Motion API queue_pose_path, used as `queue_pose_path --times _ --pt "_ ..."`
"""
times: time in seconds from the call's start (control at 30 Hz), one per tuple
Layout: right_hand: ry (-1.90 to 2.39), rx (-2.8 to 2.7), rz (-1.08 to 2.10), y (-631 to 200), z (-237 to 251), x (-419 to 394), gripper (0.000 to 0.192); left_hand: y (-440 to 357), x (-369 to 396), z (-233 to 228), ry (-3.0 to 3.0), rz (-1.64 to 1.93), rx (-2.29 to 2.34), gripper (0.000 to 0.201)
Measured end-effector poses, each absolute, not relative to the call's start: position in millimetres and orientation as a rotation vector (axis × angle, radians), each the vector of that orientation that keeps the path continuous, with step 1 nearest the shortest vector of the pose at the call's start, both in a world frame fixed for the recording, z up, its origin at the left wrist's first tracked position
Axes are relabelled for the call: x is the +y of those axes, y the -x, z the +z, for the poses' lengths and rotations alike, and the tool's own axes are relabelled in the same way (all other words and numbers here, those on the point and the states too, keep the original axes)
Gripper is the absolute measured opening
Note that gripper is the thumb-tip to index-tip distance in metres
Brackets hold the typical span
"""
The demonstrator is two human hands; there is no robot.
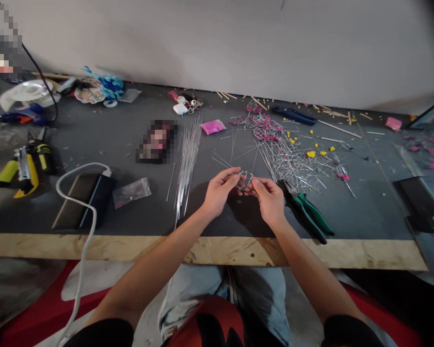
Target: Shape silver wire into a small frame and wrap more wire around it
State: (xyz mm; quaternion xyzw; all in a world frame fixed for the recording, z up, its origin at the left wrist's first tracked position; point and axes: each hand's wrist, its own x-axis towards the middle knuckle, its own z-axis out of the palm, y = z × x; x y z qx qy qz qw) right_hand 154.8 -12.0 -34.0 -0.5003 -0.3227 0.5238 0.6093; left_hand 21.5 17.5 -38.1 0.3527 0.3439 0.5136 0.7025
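Observation:
Between my two hands, above the grey table (123,140), is a small piece of bent silver wire (245,180) with a looped outline. My left hand (220,189) pinches its left side between thumb and fingers. On the right side, my right hand (269,197) closes on the same wire with thumb and forefinger. Long wire ends stick out beyond the left fingertips. Just right of my right hand lie green-handled pliers (309,214). To the left of my left hand is a bundle of straight wires (188,164).
Wire pieces with pink and yellow bits (285,149) are heaped behind my right hand. A pink packet (213,126) lies behind the hands. Leftward are a black power bank (81,200) with a white cable, a plastic bag (132,193) and yellow-black pliers (23,168). A wooden edge (238,250) runs along the front.

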Motion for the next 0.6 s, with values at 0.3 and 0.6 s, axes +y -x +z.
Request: queue_pose_path --times 0.3,0.6 --pt "1.118 -0.717 1.359 -158.0 -33.7 -8.1 0.019 -21.8 19.4 -37.2 -0.715 1.128 0.84 0.018" --pt "1.105 -0.813 1.315 -157.7 -34.4 -7.8 0.021 -22.8 22.0 -42.0 -0.783 1.093 0.784 0.023"
